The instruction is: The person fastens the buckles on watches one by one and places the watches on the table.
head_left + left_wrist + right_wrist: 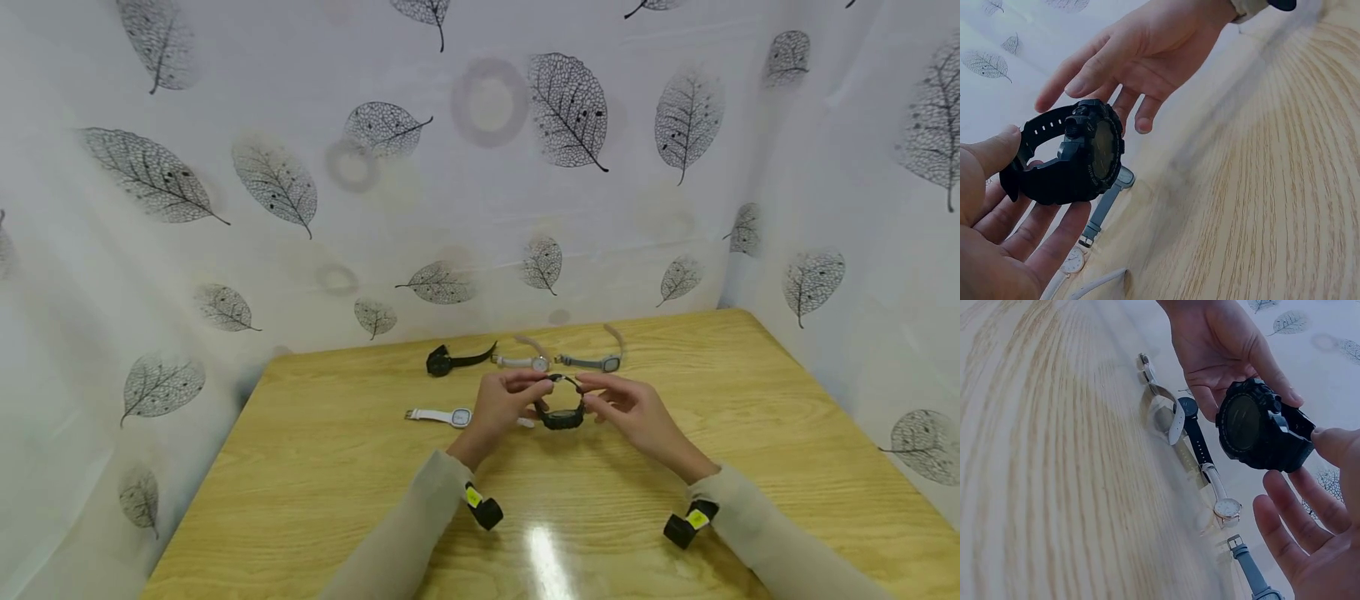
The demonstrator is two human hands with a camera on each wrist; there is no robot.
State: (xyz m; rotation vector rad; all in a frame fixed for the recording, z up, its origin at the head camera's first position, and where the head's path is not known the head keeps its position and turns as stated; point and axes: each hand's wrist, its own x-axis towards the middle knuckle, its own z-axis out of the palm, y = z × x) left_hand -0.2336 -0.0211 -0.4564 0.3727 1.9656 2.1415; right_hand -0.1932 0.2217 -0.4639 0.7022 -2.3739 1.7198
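Observation:
A chunky black wristwatch (562,419) is held up above the table, its strap curved into a loop and its round dial toward the person. My left hand (501,410) pinches the strap from the left; in the left wrist view its thumb (999,150) presses near the strap's fastening, with the fingers spread beneath. From the right, my right hand (633,414) grips the same watch. The right wrist view shows the right thumb (1335,442) against the strap edge and fingertips under it. Part of the strap is hidden behind the fingers.
Along the back of the wooden table (330,492) lie another black watch (439,361), a round-dialled white-strapped watch (540,364) and a grey-blue watch (611,364). A square-faced white watch (461,417) lies beside the left hand, partly covered. A leaf-patterned curtain (465,208) hangs behind.

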